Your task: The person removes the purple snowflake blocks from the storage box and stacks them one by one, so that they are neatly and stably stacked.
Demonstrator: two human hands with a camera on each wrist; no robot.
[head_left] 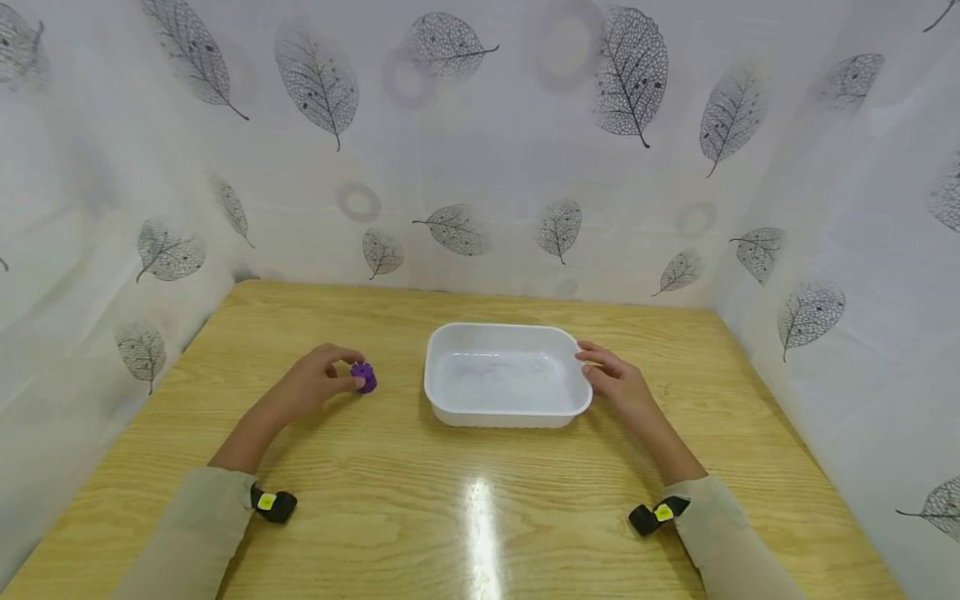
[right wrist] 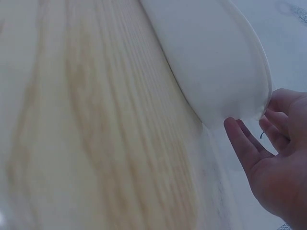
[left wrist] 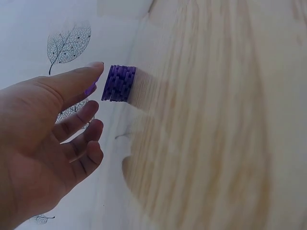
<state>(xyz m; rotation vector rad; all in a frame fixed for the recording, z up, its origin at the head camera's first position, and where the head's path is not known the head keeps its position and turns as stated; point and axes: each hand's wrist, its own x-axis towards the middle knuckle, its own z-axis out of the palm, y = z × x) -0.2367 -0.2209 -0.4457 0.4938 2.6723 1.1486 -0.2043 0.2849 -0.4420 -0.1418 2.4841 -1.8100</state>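
Observation:
A small purple ridged cylinder is at the tabletop's left side, between the thumb and index finger of my left hand. In the left wrist view the ridged side of the purple cylinder shows just beyond the thumb tip, and the other fingers of the left hand curve loosely. A white rectangular tray with rounded corners sits near the middle. Its right end is held by my right hand, fingers at the rim. From the right wrist, the tray's outer wall shows beside the right hand.
The wooden table bears a bright light streak at its front. White curtains printed with grey leaves enclose its back and both sides. Each sleeve cuff carries a black wrist camera, one left, one right.

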